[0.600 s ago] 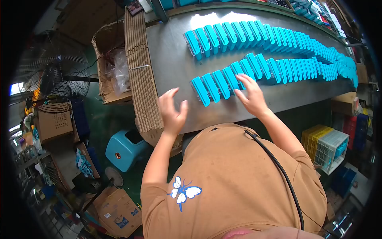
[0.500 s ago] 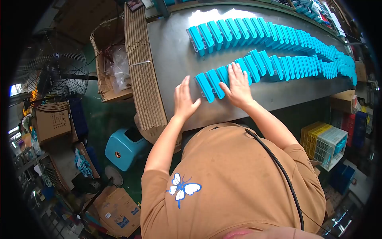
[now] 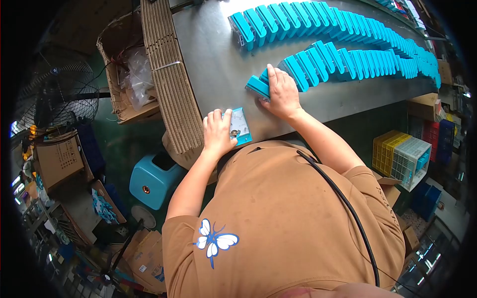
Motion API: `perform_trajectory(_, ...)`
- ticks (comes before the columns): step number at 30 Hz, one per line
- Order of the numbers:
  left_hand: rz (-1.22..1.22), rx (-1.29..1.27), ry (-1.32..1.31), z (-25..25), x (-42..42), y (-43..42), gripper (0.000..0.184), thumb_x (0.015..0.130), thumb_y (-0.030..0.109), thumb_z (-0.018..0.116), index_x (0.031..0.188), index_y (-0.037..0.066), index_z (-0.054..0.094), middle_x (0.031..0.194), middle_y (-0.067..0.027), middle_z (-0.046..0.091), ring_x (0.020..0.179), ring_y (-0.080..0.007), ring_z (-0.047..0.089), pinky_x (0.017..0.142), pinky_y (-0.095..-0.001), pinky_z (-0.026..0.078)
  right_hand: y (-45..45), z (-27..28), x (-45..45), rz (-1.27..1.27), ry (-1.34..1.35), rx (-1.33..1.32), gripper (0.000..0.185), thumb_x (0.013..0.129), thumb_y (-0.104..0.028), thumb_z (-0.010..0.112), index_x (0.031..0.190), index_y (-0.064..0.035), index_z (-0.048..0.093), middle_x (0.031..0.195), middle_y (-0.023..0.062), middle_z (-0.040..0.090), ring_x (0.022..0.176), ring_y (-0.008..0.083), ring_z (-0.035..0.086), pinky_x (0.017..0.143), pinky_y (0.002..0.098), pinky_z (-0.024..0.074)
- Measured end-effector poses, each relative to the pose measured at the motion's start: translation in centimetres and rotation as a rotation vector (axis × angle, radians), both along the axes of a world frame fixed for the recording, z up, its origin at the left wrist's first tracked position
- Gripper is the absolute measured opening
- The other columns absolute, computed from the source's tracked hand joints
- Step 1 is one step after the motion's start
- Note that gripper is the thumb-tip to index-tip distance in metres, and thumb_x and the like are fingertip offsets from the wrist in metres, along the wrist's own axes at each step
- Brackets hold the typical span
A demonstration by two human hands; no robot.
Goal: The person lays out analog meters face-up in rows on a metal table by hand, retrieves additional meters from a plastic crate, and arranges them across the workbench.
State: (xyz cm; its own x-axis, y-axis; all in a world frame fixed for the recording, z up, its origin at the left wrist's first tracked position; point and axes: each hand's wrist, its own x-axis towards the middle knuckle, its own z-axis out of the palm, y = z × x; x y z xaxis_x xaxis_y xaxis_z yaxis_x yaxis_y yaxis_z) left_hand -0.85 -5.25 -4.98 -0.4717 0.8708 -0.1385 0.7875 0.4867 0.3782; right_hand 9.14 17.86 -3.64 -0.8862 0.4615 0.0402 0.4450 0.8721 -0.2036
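Note:
A teal plastic case (image 3: 241, 125) lies near the table's front edge, its pale, see-through inner side facing up with small metal parts showing. The fingers of my left hand (image 3: 217, 133) are curled over its left side. My right hand (image 3: 283, 93) is closed around a small group of teal cases (image 3: 257, 86) at the left end of the near row; the front one tilts to the left. How many it grips is partly hidden by the fingers. Just right of that hand, the near row of teal cases (image 3: 312, 64) stands on edge, close together.
A second row of teal cases (image 3: 285, 21) runs along the back of the metal table (image 3: 208, 64). Stacked flat cardboard (image 3: 169, 74) borders the table's left side, beside an open carton (image 3: 134, 82) with plastic bags. A blue stool (image 3: 154, 181) and a crate (image 3: 402, 154) stand below.
One case now lies flat under my left hand, which moved down toward the front edge. My right hand shifted left and grips cases pulled apart from the near row.

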Motion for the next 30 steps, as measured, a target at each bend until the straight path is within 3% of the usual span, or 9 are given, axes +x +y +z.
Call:
perform_trajectory(2, 0.011, 0.011, -0.014, -0.4, 0.1, -0.6, 0.086, 0.055, 0.016, 0.083, 0.133, 0.009, 0.049, 0.118, -0.0169, 0.049, 0.118, -0.0352, 0.047, 0.104, -0.049, 0.038, 0.4, -0.6, 0.9, 0.051, 0.17, -0.046, 0.102, 0.066, -0.033, 0.084, 0.145, 0.0036, 0.033, 0.124, 0.0201, 0.055, 0.113, 0.0385, 0.056, 0.098, 0.0427, 0.0471)
perform_trajectory(5, 0.035, 0.021, -0.034, -0.5, 0.2, -0.9, 0.085, 0.056, 0.015, 0.083, 0.133, 0.008, 0.049, 0.121, -0.0167, 0.049, 0.119, -0.0354, 0.047, 0.105, -0.0486, 0.039, 0.0, 1.2, 3.5, -0.173, 0.145, -0.629, 0.1, 0.068, -0.034, 0.085, 0.146, -0.0014, 0.03, 0.122, 0.0231, 0.057, 0.111, 0.0402, 0.058, 0.097, 0.0457, 0.0479)
perform_trajectory(10, 0.01, 0.024, -0.067, -1.0, 0.5, -0.8, 0.087, 0.056, 0.013, 0.083, 0.135, 0.006, 0.047, 0.131, -0.0162, 0.049, 0.126, -0.0347, 0.046, 0.105, -0.0481, 0.04, -3.6, -4.9, 7.8, -0.319, 0.29, -1.378, 0.071, 0.083, -0.034, 0.081, 0.131, -0.0045, 0.039, 0.117, 0.0158, 0.056, 0.104, 0.0221, 0.057, 0.091, 0.0362, 0.048)
perform_trajectory(13, 0.0, -0.026, -0.099, -1.0, 0.7, -0.9, 0.089, 0.057, 0.012, 0.083, 0.137, 0.006, 0.044, 0.136, -0.0162, 0.047, 0.128, -0.0341, 0.046, 0.104, -0.0481, 0.042, -3.1, -4.9, 8.1, -0.38, 0.152, -1.097, 0.063, 0.084, -0.029, 0.081, 0.128, -0.0033, 0.043, 0.114, 0.0124, 0.057, 0.103, 0.0173, 0.056, 0.088, 0.0328, 0.0484)
perform_trajectory(15, -0.025, -0.064, -0.116, -0.7, 0.7, -0.8, 0.09, 0.057, 0.012, 0.084, 0.138, 0.005, 0.043, 0.137, -0.0163, 0.047, 0.129, -0.034, 0.046, 0.102, -0.0484, 0.043, -2.8, -3.8, 10.3, -0.426, 0.364, -1.282, 0.054, 0.088, -0.025, 0.078, 0.126, -0.0033, 0.047, 0.107, 0.0081, 0.061, 0.099, 0.0138, 0.058, 0.088, 0.0291, 0.048)
perform_trajectory(20, 0.005, -0.107, -0.167, -0.4, 1.2, -0.1, 0.101, 0.058, 0.005, 0.082, 0.148, 0.016, 0.038, 0.139, -0.0165, 0.046, 0.131, -0.0359, 0.044, 0.1, -0.0503, 0.046, 0.3, -3.6, 16.4, -0.703, 0.406, -1.134, 0.055, 0.091, -0.024, 0.074, 0.133, -0.0006, 0.048, 0.116, 0.0133, 0.065, 0.106, 0.0168, 0.062, 0.093, 0.0318, 0.0485)
perform_trajectory(25, 0.014, -0.201, -0.19, 0.4, 1.6, 1.3, 0.102, 0.063, -0.003, 0.077, 0.15, 0.032, 0.038, 0.142, -0.0161, 0.045, 0.133, -0.0364, 0.043, 0.098, -0.0539, 0.045, -0.2, -6.1, 14.6, -0.657, 0.169, -0.906, 0.057, 0.089, -0.036, 0.074, 0.126, 0.0025, 0.056, 0.115, 0.0194, 0.064, 0.107, 0.0261, 0.061, 0.096, 0.0374, 0.0469)
perform_trajectory(27, 0.036, -0.222, -0.221, 0.5, 1.3, 1.5, 0.101, 0.064, -0.005, 0.076, 0.15, 0.034, 0.039, 0.143, -0.0157, 0.045, 0.133, -0.0368, 0.042, 0.098, -0.0549, 0.045, -0.2, -5.3, 14.0, -0.487, -0.025, -0.24, 0.052, 0.082, -0.03, 0.078, 0.121, -0.0009, 0.059, 0.111, 0.0162, 0.063, 0.103, 0.0298, 0.059, 0.095, 0.0395, 0.0461)
perform_trajectory(30, 0.036, -0.206, -0.166, 1.6, 1.5, 1.7, 0.105, 0.061, 0.003, 0.082, 0.151, 0.033, 0.037, 0.148, -0.0148, 0.042, 0.137, -0.0386, 0.039, 0.105, -0.0584, 0.037, 2.1, -1.8, 13.6, -0.25, 0.206, -0.311, 0.049, 0.075, -0.023, 0.081, 0.115, -0.0035, 0.06, 0.107, 0.0141, 0.061, 0.1, 0.0332, 0.056, 0.093, 0.043, 0.0454)
